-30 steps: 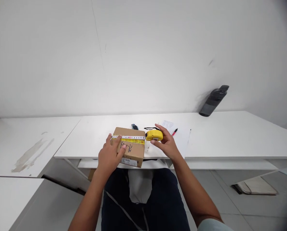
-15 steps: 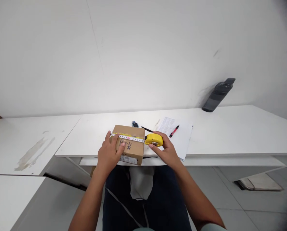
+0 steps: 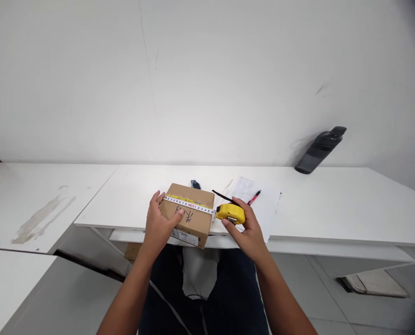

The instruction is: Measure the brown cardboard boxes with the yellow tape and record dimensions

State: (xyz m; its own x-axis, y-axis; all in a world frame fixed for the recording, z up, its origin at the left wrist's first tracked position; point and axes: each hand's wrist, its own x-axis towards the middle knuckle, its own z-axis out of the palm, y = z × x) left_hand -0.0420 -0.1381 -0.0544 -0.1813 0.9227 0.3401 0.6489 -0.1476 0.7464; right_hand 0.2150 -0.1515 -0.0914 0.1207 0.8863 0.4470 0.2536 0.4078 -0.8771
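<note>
A brown cardboard box [image 3: 193,222] with black handwriting on top and a white label on its near side sits at the front edge of the white desk. Across its top runs the white, numbered blade [image 3: 189,204] of a tape measure. My left hand [image 3: 160,218] grips the box's left end, thumb on the top and fingertips at the blade's end by the left edge. Held in my right hand [image 3: 247,230] is the yellow tape measure case [image 3: 231,212], just off the box's right edge, with a black strap trailing from it.
Printed paper sheets [image 3: 263,218] lie to the right on the desk [image 3: 332,209], with a red and black pen [image 3: 254,197] on them. Behind the box is a small dark object [image 3: 195,184]. A dark bottle [image 3: 319,150] leans against the wall at the back right.
My left fingers have shifted off the blade's top to the box's left edge, uncovering more numbers. The yellow case still sits at the right edge. The camera view has tilted slightly.
</note>
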